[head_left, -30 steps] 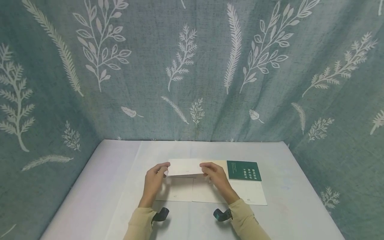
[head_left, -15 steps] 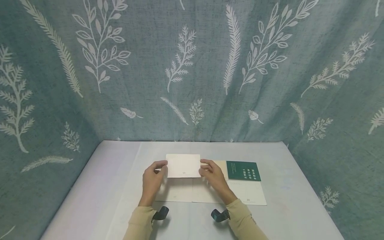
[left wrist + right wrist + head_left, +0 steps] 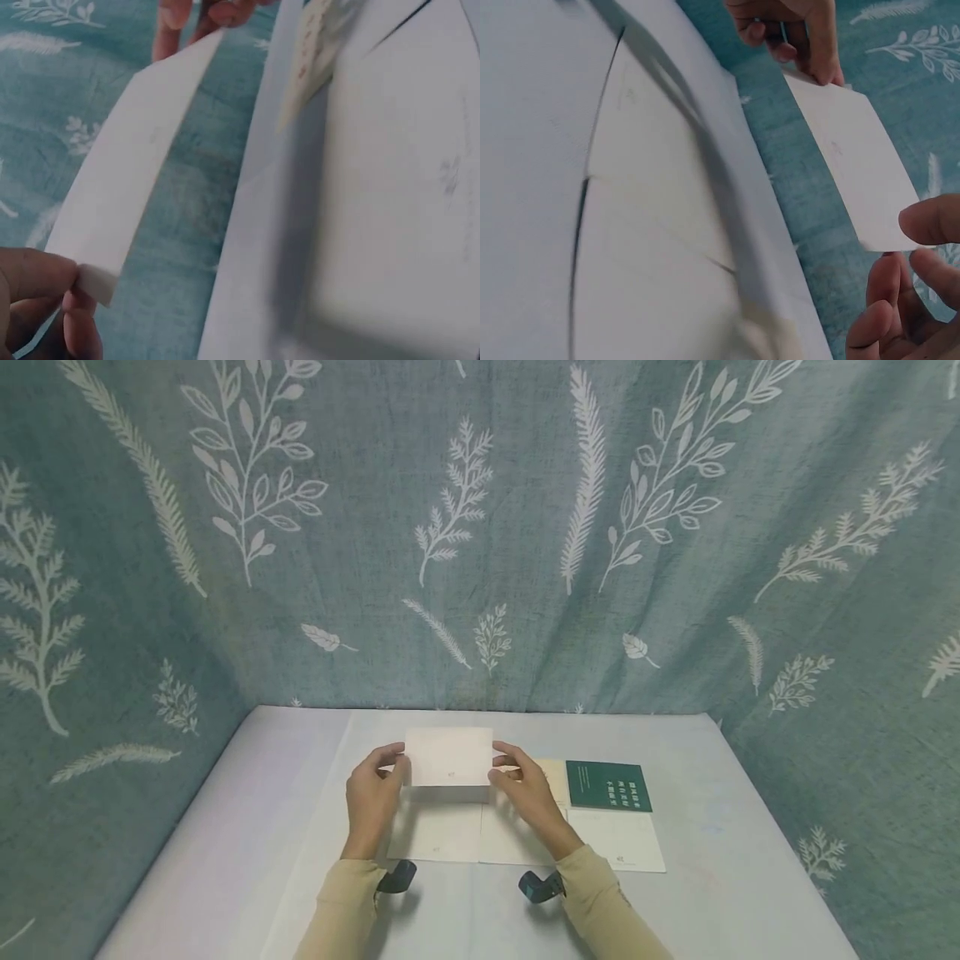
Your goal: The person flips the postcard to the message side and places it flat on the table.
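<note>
A white card [image 3: 450, 756] with a small grey mark near its lower edge is held up over the table between both hands. My left hand [image 3: 372, 797] pinches its left edge between thumb and fingers. At the opposite edge, my right hand [image 3: 531, 797] grips with the thumb in front. In the left wrist view the card [image 3: 131, 161] appears slanted, well off the table. The right wrist view shows the thumb [image 3: 934, 217] on the card's face and fingertips at its edge. Beneath lie a white card [image 3: 435, 839] and another white card [image 3: 513, 842], their upper parts partly hidden.
To the right, a third white card [image 3: 618, 843] lies in the same row. Behind it is a dark green card [image 3: 609, 786] with white characters, beside a cream card [image 3: 557, 774] partly covered by the right hand. A patterned teal curtain [image 3: 525, 527] borders the white table [image 3: 300, 793].
Both hands have raised the card and shifted it slightly left and away. Its face has tipped up toward the head camera. The cards on the table have stayed put.
</note>
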`<act>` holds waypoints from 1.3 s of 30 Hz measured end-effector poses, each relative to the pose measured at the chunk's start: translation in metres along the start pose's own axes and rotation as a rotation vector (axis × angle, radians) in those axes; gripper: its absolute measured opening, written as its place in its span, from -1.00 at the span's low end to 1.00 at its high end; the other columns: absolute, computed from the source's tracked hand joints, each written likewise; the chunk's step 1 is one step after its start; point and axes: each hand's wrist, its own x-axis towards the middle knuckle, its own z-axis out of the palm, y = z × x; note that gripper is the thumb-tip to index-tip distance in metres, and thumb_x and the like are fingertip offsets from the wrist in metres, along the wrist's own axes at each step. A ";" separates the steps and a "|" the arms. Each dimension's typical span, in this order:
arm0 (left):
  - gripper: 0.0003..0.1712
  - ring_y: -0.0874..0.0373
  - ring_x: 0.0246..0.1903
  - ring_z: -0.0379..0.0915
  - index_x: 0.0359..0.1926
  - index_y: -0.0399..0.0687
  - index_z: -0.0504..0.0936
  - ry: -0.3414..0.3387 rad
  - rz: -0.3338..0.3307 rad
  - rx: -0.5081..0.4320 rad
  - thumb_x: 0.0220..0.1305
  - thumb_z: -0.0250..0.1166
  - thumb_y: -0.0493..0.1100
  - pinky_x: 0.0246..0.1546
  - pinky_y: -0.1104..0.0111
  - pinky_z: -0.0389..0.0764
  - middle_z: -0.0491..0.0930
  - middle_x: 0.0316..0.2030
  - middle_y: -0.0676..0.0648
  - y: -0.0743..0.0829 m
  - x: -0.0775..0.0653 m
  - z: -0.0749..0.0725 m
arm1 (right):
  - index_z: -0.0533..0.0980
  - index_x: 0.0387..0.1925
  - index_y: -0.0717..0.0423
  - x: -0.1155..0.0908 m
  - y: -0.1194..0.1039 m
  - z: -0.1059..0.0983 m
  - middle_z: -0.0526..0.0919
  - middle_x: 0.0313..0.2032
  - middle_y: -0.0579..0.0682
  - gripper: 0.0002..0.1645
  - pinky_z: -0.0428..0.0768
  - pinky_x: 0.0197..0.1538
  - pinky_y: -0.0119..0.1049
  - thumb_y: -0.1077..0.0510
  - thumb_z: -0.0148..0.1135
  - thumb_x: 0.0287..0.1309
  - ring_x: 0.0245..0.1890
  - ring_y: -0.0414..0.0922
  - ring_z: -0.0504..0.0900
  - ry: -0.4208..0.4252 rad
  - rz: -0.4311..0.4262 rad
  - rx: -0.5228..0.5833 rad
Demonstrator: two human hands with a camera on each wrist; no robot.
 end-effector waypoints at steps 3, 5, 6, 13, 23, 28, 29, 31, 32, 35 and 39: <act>-0.70 0.01 -0.33 0.59 0.06 -0.04 0.71 0.014 0.055 0.015 0.38 0.26 -0.12 -0.32 0.23 0.50 0.74 -0.14 -0.11 0.002 0.005 -0.001 | 0.41 0.40 -0.09 0.003 -0.004 0.000 0.62 0.07 0.01 -0.40 0.57 -0.04 -0.11 0.08 0.25 0.36 -0.07 -0.05 0.60 -0.005 -0.016 0.003; -0.69 -0.01 -0.34 0.60 0.08 -0.05 0.70 0.017 0.082 0.031 0.39 0.25 -0.10 -0.33 0.22 0.50 0.73 -0.14 -0.12 0.002 0.008 -0.002 | 0.40 0.42 -0.09 0.004 -0.005 0.001 0.60 0.09 0.02 -0.38 0.56 -0.08 -0.14 0.08 0.25 0.36 -0.07 -0.05 0.60 -0.007 -0.016 0.003; -0.68 -0.01 -0.34 0.60 0.09 -0.04 0.70 0.014 0.094 0.046 0.40 0.25 -0.10 -0.34 0.21 0.50 0.73 -0.14 -0.12 0.002 0.009 -0.002 | 0.39 0.42 -0.09 0.005 -0.006 0.001 0.60 0.10 0.03 -0.38 0.55 -0.09 -0.14 0.09 0.24 0.36 -0.06 -0.04 0.60 -0.009 -0.014 0.009; -0.63 0.01 -0.36 0.61 0.16 0.02 0.67 -0.024 0.101 0.134 0.39 0.20 -0.09 -0.44 0.24 0.47 0.73 -0.13 -0.10 -0.005 0.015 0.002 | 0.37 0.43 -0.02 0.008 -0.006 0.006 0.58 0.10 0.04 -0.34 0.55 -0.20 -0.22 0.08 0.24 0.34 -0.11 -0.09 0.58 -0.009 0.035 -0.018; -0.56 0.11 -0.56 0.45 0.19 -0.08 0.64 -0.089 0.108 0.235 0.31 0.24 -0.13 -0.63 0.33 0.37 0.71 -0.15 -0.12 -0.014 0.015 0.007 | 0.40 0.39 0.07 0.009 0.001 0.008 0.59 0.12 0.05 -0.39 0.57 -0.08 -0.15 0.08 0.21 0.34 -0.07 -0.07 0.61 -0.042 0.073 -0.013; -0.55 0.17 -0.72 0.26 0.18 -0.12 0.63 -0.122 0.069 0.258 0.29 0.23 -0.14 -0.73 0.36 0.28 0.71 -0.10 -0.18 -0.015 0.012 0.008 | 0.40 0.39 0.10 0.008 0.005 0.008 0.58 0.14 0.08 -0.39 0.57 -0.11 -0.18 0.09 0.19 0.35 -0.08 -0.07 0.59 -0.075 0.080 -0.015; -0.55 0.17 -0.72 0.25 0.19 -0.12 0.62 -0.128 0.060 0.262 0.29 0.23 -0.14 -0.73 0.36 0.27 0.70 -0.09 -0.18 -0.015 0.011 0.008 | 0.40 0.39 0.10 0.008 0.006 0.008 0.57 0.13 0.07 -0.39 0.57 -0.11 -0.18 0.09 0.18 0.35 -0.08 -0.07 0.58 -0.082 0.082 -0.013; -0.54 0.17 -0.69 0.28 0.20 -0.12 0.62 -0.134 0.046 0.278 0.29 0.23 -0.13 -0.69 0.36 0.30 0.70 -0.07 -0.18 -0.016 0.010 0.010 | 0.40 0.39 0.13 0.008 0.007 0.008 0.57 0.13 0.07 -0.39 0.57 -0.09 -0.16 0.10 0.17 0.35 -0.08 -0.06 0.57 -0.092 0.074 -0.022; -0.54 0.15 -0.67 0.31 0.20 -0.11 0.62 -0.135 0.039 0.283 0.29 0.23 -0.13 -0.67 0.35 0.32 0.70 -0.07 -0.18 -0.016 0.010 0.010 | 0.40 0.38 0.14 0.008 0.008 0.008 0.57 0.12 0.08 -0.40 0.57 -0.07 -0.14 0.11 0.16 0.35 -0.07 -0.05 0.56 -0.095 0.068 -0.027; -0.54 0.08 -0.56 0.45 0.20 -0.09 0.62 -0.138 0.025 0.301 0.29 0.22 -0.11 -0.59 0.33 0.37 0.71 -0.07 -0.16 -0.017 0.009 0.012 | 0.41 0.38 0.17 0.008 0.010 0.008 0.58 0.11 0.08 -0.40 0.55 0.04 -0.04 0.11 0.14 0.36 -0.01 0.00 0.56 -0.103 0.062 -0.060; -0.55 -0.02 -0.39 0.59 0.21 -0.07 0.63 -0.143 0.017 0.319 0.34 0.19 -0.09 -0.53 0.30 0.43 0.71 -0.08 -0.17 -0.018 0.008 0.013 | 0.41 0.38 0.17 0.008 0.014 0.009 0.58 0.11 0.08 -0.41 0.46 0.23 0.07 0.10 0.12 0.37 0.13 0.07 0.54 -0.111 0.073 -0.112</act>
